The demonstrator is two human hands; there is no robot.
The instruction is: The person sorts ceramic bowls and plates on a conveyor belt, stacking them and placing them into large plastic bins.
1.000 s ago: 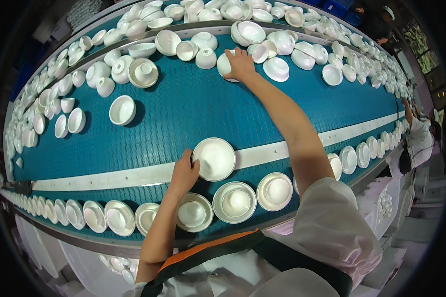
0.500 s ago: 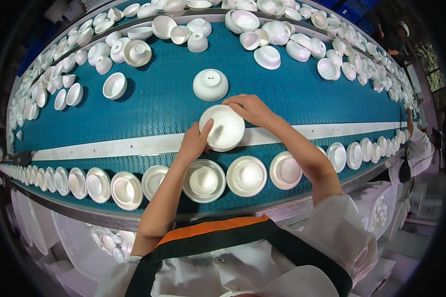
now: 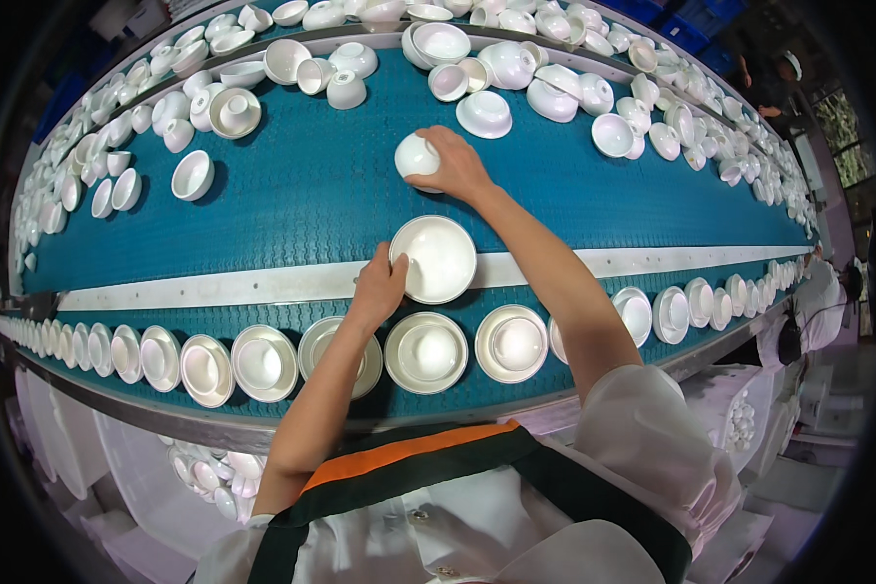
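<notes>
Over a blue belt (image 3: 302, 209), a white bowl (image 3: 445, 258) sits gripped in the left hand (image 3: 381, 283) at a white rail (image 3: 214, 290); beyond, the right hand (image 3: 457, 167) clasps a seemingly upturned bowl (image 3: 414, 156). Pickup appears underway; lifting would call for firm fingers.

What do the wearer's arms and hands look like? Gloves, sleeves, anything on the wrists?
Left hand and right hand: bare, no gloves. Forearms bare, no watch or cable visible. Loose white short sleeves; the right sleeve ends above the elbow. Across the chest, a dark band with an orange stripe.
</notes>
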